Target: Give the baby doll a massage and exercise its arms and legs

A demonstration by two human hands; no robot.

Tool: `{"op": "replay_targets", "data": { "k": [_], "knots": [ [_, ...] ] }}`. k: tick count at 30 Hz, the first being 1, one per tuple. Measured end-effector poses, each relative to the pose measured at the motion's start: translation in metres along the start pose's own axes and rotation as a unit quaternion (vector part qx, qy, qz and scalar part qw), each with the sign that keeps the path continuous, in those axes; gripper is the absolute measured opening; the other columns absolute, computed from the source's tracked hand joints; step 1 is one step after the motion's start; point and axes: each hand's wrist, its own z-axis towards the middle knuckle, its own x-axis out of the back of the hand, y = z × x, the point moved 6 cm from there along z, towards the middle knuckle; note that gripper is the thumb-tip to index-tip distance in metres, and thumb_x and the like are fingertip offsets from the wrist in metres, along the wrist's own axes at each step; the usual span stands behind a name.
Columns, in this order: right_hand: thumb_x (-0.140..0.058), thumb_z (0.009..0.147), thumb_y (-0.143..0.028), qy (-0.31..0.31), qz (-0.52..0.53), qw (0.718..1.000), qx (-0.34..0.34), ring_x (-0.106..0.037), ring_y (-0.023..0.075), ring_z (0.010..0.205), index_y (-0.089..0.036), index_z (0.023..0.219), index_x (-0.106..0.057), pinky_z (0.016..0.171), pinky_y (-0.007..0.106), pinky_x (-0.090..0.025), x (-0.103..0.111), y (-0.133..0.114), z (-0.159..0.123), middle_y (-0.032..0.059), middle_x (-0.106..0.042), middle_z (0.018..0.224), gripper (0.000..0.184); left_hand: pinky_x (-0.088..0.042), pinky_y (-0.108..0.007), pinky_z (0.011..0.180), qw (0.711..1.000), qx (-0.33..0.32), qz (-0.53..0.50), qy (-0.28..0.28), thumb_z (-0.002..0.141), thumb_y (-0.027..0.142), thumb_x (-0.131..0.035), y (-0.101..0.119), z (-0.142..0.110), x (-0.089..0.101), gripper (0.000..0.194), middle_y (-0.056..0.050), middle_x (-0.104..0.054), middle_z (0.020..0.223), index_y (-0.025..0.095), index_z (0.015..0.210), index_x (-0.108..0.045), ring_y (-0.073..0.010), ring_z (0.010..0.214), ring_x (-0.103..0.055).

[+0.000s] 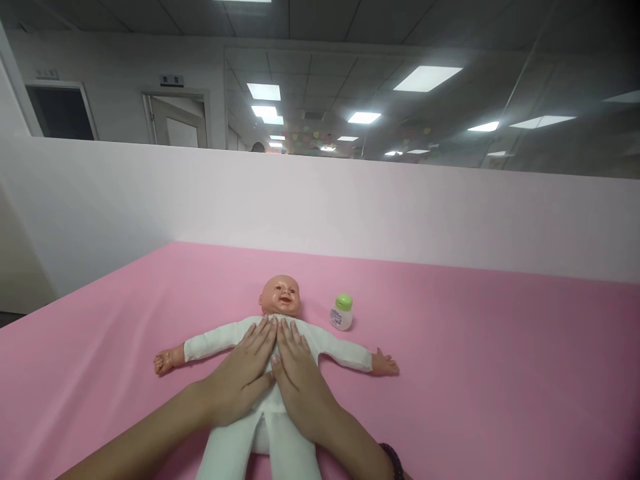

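Note:
A baby doll (281, 298) in a white suit lies on its back on the pink surface (475, 373), arms spread wide, head away from me. My left hand (243, 375) lies flat on the doll's chest, fingers stretched toward the neck. Beside it, my right hand (296, 375) rests flat on the chest too, fingers together and extended; the thumbs meet in the middle. Neither hand holds anything. A small white bottle with a green cap (342, 312) stands upright just right of the doll's head, apart from both hands.
A pale pink partition wall (350, 213) rises behind the pink surface. Beyond it are an office ceiling with lit panels and two doors at the far left. A dark bracelet (393, 457) is on my right wrist.

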Motion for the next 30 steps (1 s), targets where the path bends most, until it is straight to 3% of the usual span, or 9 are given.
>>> {"op": "replay_targets", "data": {
  "k": [6,13,23,27,30],
  "knots": [
    [-0.015,0.104,-0.047,-0.019,-0.040,0.999,0.023,0.002,0.0159,0.152,-0.020,0.157,-0.007,0.126,0.042,-0.003,-0.001,0.003,-0.001,-0.0032,-0.002,0.164,0.060,-0.019,-0.054,0.122,1.000,0.009,0.010,-0.003,0.103,0.041,-0.023,0.001,-0.001,-0.002,0.060,-0.007,-0.001,0.163,0.021,0.155,0.001,-0.0261,0.151,-0.007],
    [-0.017,0.104,-0.045,-0.014,-0.049,0.999,0.004,-0.001,0.0151,0.152,-0.023,0.157,-0.009,0.126,0.043,-0.003,-0.003,0.005,0.001,-0.0053,-0.004,0.163,0.058,-0.016,-0.051,0.124,0.999,0.048,-0.006,-0.019,0.102,0.045,-0.019,-0.001,0.002,-0.005,0.063,-0.008,-0.003,0.163,0.015,0.156,-0.008,-0.0248,0.151,-0.007],
    [-0.015,0.103,-0.048,0.045,-0.034,0.997,-0.058,0.000,0.0157,0.152,-0.024,0.157,-0.012,0.126,0.046,0.000,-0.010,0.018,0.001,-0.0078,-0.005,0.163,0.059,-0.012,-0.054,0.124,0.997,0.079,-0.019,0.016,0.102,0.041,-0.020,-0.011,-0.002,-0.018,0.061,-0.008,0.001,0.164,0.018,0.157,-0.005,-0.0253,0.152,0.000],
    [-0.019,0.102,-0.047,0.095,0.008,0.991,-0.091,-0.002,0.0198,0.153,-0.017,0.157,-0.013,0.126,0.049,-0.003,-0.013,0.031,-0.004,-0.0025,-0.003,0.163,0.064,-0.011,-0.058,0.123,0.991,0.115,-0.062,0.042,0.102,0.043,-0.018,-0.019,-0.006,-0.024,0.063,-0.010,0.004,0.164,0.016,0.157,-0.004,-0.0289,0.152,0.004],
    [-0.026,0.101,-0.043,0.136,0.058,0.984,-0.101,-0.009,0.0225,0.152,-0.013,0.157,-0.019,0.126,0.051,-0.011,-0.010,0.036,-0.008,0.0025,-0.010,0.163,0.064,-0.012,-0.060,0.124,0.980,0.161,-0.105,0.059,0.101,0.047,-0.022,-0.022,-0.007,-0.024,0.066,-0.013,0.000,0.165,0.014,0.157,-0.012,-0.0304,0.152,0.002]
  ]
}}
